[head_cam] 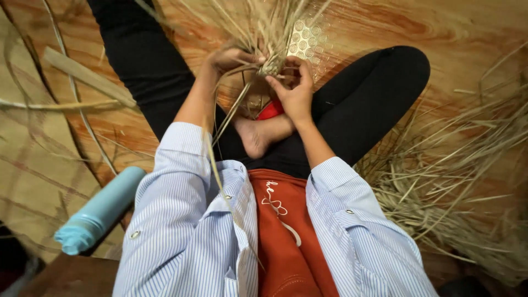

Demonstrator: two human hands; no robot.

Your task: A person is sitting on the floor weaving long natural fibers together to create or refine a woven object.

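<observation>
I sit on the floor with one leg stretched out and the other folded. Both hands meet in front of me on a bundle of dry straw-like grass (263,27). My left hand (228,59) grips the bundle's bound base from the left. From the right, my right hand (294,88) pinches the same knot with its fingers. One long grass strand (223,129) trails from the knot down over my shirt. Under my hands a small red object (270,110) shows next to my bare foot (256,136).
A heap of loose dry grass (451,165) lies at my right. A light blue bottle (99,212) lies on the floor at my left. Thin strips and a flat slat (88,77) lie on the patterned wood-look floor. A perforated clear sheet (305,36) sits behind the bundle.
</observation>
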